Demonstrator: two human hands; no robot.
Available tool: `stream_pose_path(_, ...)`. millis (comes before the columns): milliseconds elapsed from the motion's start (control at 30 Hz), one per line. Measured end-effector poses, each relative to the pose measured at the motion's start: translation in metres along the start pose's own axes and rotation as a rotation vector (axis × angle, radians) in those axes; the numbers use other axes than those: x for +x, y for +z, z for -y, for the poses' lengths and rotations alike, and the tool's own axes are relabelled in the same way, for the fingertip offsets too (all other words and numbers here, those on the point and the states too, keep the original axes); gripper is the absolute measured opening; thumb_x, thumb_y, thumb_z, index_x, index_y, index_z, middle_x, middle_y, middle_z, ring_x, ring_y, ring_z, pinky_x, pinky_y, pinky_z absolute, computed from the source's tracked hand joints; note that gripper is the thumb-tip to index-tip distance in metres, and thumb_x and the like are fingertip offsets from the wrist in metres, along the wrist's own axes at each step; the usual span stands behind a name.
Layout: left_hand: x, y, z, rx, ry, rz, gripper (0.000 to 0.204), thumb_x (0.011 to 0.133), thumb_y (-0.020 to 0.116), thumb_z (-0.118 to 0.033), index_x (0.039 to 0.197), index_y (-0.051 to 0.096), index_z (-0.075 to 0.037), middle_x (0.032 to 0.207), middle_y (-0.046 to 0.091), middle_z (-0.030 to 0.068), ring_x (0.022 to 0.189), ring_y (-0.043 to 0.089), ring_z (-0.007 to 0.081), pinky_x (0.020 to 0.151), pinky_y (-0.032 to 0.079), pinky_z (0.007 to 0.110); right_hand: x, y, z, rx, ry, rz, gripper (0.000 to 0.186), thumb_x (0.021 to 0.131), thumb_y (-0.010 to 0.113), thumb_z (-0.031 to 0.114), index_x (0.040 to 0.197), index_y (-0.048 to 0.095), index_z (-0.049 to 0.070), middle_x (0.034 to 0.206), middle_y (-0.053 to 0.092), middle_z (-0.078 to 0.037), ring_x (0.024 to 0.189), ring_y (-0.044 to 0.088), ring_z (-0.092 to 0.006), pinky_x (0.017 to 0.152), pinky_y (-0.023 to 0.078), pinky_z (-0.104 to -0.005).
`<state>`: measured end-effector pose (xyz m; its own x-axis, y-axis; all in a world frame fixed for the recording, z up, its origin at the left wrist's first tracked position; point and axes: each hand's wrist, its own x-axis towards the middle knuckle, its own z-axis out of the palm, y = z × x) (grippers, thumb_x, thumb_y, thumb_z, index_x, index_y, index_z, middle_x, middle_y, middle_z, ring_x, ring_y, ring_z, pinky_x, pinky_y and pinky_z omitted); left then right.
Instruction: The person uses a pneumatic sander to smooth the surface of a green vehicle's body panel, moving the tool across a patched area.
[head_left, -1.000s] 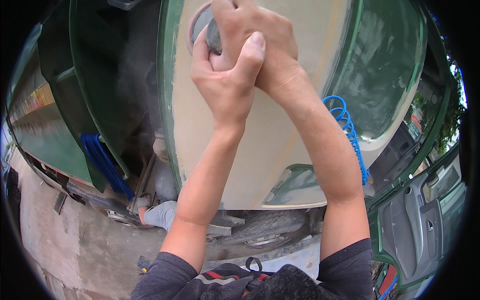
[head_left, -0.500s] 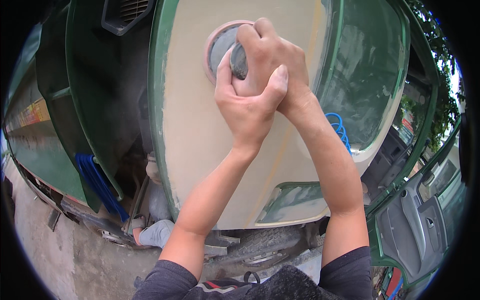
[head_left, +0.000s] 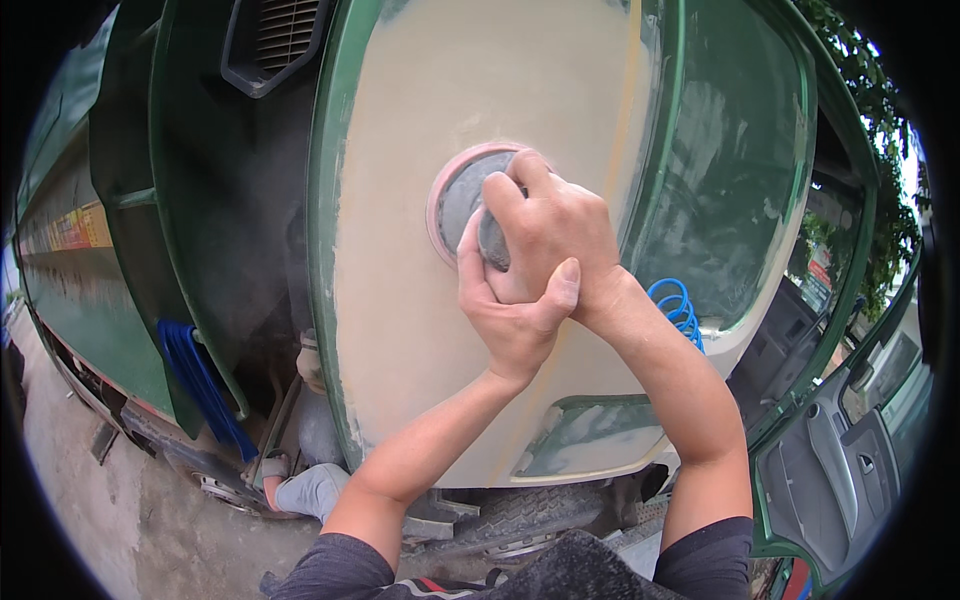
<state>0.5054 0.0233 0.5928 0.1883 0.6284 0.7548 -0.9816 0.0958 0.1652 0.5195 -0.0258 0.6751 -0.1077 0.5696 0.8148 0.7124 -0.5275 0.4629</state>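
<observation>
A round sander [head_left: 465,200] with a grey body and a pink-edged disc lies flat against the cream-coated panel [head_left: 395,330] of a green vehicle. My right hand [head_left: 563,228] grips its top from the right, fingers curled over the dark knob-like part. From below, my left hand [head_left: 508,318] wraps round the same part and presses against the right hand, its thumb lying by the right wrist. The sander's underside is hidden against the panel. A blue coiled hose [head_left: 676,312] shows beside my right forearm; where it joins the tool is out of sight.
A green-framed window [head_left: 735,190] borders the panel on the right, with an open door [head_left: 820,470] beyond. Another person's leg [head_left: 315,490] shows at lower left, near hanging blue cloth or hose [head_left: 195,385]. Dust hangs beside the panel's left edge. A tire [head_left: 540,515] lies below.
Both hands have drawn the sander down the panel toward me and slightly right, still gripping it. The whole view has also shifted a little, so the panel sits lower.
</observation>
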Motion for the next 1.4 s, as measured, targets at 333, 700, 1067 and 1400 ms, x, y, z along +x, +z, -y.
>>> stream_pose_path(333,0.079,0.031,-0.015,0.006,-0.020,0.052,0.072,0.081,0.086,-0.032,0.134,0.056,0.007,0.118,0.067,0.0127,0.106,0.067,0.0194,0.093,0.055,0.032,0.075,-0.002,-0.027,-0.075,0.059,-0.057,0.034,0.074,0.073,0.026,0.096,0.059,0.004,0.099,0.066,-0.017,0.078,0.070,-0.0399,0.069,0.059,-0.0469)
stream_pose_path(700,0.093,0.054,-0.014,0.065,-0.074,0.174,0.077,0.079,0.086,-0.033,0.136,0.053,0.007,0.122,0.066,0.0142,0.111,0.065,0.0187,0.092,0.056,0.033,0.085,-0.017,-0.063,-0.216,0.096,-0.205,0.027,0.073,0.071,0.024,0.089,0.059,0.005,0.094,0.063,-0.016,0.075,0.073,-0.0357,0.062,0.060,-0.0449)
stream_pose_path(1067,0.059,0.020,-0.011,0.123,-0.077,0.146,0.088,0.073,0.086,-0.033,0.141,0.048,0.009,0.123,0.066,0.0189,0.105,0.068,0.0221,0.090,0.057,0.035,0.050,-0.009,-0.023,-0.145,0.085,-0.134,0.029,0.072,0.075,0.022,0.093,0.059,0.008,0.095,0.061,-0.013,0.073,0.069,-0.0343,0.062,0.056,-0.0425)
stream_pose_path(1400,0.023,0.016,-0.003,0.117,-0.145,0.150,0.078,0.076,0.086,-0.024,0.138,0.050,0.009,0.124,0.065,0.0158,0.112,0.065,0.0207,0.097,0.054,0.035,0.007,-0.011,-0.028,-0.144,0.064,-0.103,0.030,0.068,0.074,0.021,0.088,0.056,0.008,0.088,0.057,-0.014,0.062,0.066,-0.0318,0.055,0.055,-0.0418)
